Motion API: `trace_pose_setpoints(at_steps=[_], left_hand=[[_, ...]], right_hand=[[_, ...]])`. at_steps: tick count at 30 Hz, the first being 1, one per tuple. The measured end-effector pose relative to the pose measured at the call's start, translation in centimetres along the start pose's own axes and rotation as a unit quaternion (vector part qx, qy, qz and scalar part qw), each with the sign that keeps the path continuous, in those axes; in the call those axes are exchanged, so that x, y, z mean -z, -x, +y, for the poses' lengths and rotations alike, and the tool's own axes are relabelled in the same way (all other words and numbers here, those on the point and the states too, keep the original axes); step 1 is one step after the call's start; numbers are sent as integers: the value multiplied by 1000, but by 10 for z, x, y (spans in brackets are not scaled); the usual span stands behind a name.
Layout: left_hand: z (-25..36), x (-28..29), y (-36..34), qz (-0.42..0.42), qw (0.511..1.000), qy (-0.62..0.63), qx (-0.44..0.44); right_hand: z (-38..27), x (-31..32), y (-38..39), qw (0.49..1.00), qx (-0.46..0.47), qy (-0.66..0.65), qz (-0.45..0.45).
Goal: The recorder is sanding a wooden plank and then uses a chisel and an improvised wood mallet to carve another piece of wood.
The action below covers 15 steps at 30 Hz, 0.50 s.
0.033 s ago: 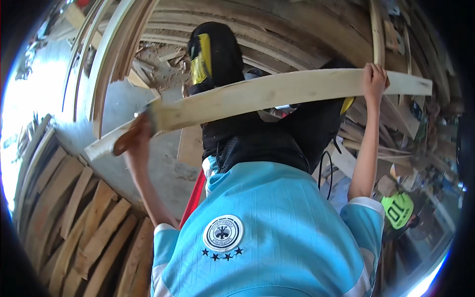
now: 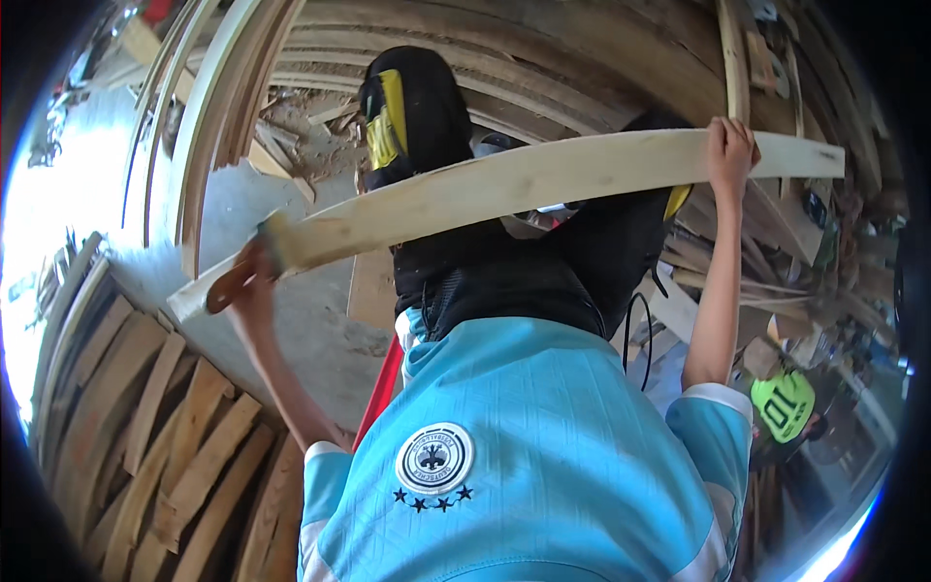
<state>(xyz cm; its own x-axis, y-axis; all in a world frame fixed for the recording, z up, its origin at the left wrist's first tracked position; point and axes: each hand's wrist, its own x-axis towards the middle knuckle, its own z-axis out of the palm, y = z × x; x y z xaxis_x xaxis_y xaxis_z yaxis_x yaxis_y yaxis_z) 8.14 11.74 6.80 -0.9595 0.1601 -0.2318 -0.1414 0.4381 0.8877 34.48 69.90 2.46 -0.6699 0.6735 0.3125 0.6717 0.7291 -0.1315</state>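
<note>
A long pale wooden board [image 2: 504, 194] lies across my lap, its left end lower than its right. My left hand [image 2: 254, 296] is closed round the brown wooden handle of a flat brush [image 2: 231, 281]. The brush's head rests against the board near its left end; motion blurs it, and its bristles are hard to make out. Near the board's right end, my right hand [image 2: 729, 160] grips the board with its fingers over the far edge.
Cut planks [image 2: 194, 456] are stacked at lower left. Long boards [image 2: 218, 116] stand at upper left, beside wood scraps [image 2: 276, 155] on the concrete floor [image 2: 320, 339]. Mixed offcuts lie at right, where a person in a bright green shirt [image 2: 784, 405] is.
My left hand and the brush have moved left along the board, towards its left end. The board's right part and my right hand have shifted very slightly.
</note>
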Motion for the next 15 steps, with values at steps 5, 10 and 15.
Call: trace_pose_setpoints(at_steps=[5,10,15], left_hand=[[-70,136,-62,234,790,-563,-63],[-78,148,-55,208,828,-521,28],[-73,95,-16,121,935,-295,-157]], right_hand=[[3,-10,5,999,21,-22,45],[-6,1,3,998,13,-45,33],[-106,59,47,989,112,-81,58]])
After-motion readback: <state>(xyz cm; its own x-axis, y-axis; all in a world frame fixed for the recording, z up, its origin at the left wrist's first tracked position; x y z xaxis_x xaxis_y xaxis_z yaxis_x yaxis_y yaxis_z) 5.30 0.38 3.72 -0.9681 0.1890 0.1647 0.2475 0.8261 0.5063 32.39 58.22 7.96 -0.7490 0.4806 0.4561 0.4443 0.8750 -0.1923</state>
